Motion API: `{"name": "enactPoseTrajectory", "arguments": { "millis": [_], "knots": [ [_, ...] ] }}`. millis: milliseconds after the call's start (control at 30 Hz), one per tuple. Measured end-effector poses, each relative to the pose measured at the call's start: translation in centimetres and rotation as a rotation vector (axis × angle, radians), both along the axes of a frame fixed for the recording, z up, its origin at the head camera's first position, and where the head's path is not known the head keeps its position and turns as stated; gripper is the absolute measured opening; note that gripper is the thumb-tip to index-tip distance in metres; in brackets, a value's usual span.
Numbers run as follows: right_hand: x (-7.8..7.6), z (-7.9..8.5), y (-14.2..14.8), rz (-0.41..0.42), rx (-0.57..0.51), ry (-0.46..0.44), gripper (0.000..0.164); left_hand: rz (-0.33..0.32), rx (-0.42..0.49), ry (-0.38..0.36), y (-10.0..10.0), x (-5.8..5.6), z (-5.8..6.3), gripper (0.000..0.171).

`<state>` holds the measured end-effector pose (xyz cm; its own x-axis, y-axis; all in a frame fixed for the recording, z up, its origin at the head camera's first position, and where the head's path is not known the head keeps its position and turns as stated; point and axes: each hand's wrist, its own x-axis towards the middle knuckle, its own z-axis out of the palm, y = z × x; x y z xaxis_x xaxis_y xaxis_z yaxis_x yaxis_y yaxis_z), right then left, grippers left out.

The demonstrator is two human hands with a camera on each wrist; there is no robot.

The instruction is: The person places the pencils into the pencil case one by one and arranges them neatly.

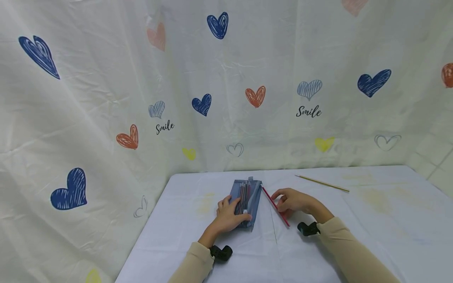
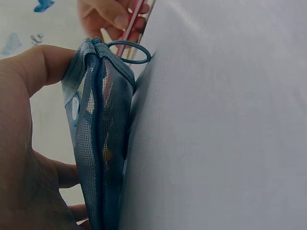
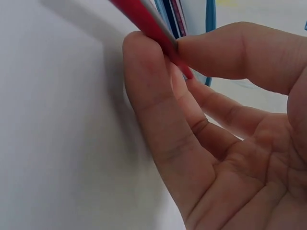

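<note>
A blue mesh pencil case [image 1: 254, 208] with a zipper and a small loop lies on the table, with several pencils [image 1: 242, 194] visible inside it. My left hand [image 1: 226, 216] holds the case at its near part, thumb by the right edge and fingers spread across to the left. To the right, my right hand [image 1: 291, 201] pinches a slim red pencil [image 1: 284, 221] between thumb and forefinger. In the right wrist view the red pencil [image 3: 144, 17] shows a silver stripe. Its far end is close to the case's upper right corner; whether they touch is unclear.
A gold-coloured pencil [image 1: 323, 182] lies by itself at the back right. White cloth covers the table [image 1: 159, 243], and a white curtain [image 1: 276, 51] printed with hearts hangs behind it. Each wrist wears a small black camera [image 1: 221, 253].
</note>
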<state>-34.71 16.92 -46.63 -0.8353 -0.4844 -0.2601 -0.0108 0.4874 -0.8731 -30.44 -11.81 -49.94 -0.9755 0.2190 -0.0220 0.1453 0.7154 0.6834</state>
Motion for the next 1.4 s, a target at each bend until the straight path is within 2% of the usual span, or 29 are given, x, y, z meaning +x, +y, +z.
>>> {"name": "enactPoseTrajectory", "arguments": {
  "millis": [300, 600, 1033, 1400],
  "knots": [
    [0.3, -0.2, -1.7, -0.07, 0.01, -0.001, 0.045, 0.007, 0.0, 0.0, 0.1, -0.1, 0.0, 0.088],
    [0.8, -0.8, -3.7, -0.153, -0.096, 0.023, 0.047, 0.003, 0.005, 0.011, 0.1, -0.2, -0.1, 0.088],
    [1.2, -0.9, -7.1, -0.255, -0.083, 0.04, 0.052, -0.007, 0.006, 0.006, -0.1, -0.3, -0.1, 0.09],
    [1.1, -0.8, -9.2, -0.33, -0.014, 0.071, 0.057, -0.02, 0.0, 0.016, -0.2, -0.6, -0.4, 0.094]
  ]
}}
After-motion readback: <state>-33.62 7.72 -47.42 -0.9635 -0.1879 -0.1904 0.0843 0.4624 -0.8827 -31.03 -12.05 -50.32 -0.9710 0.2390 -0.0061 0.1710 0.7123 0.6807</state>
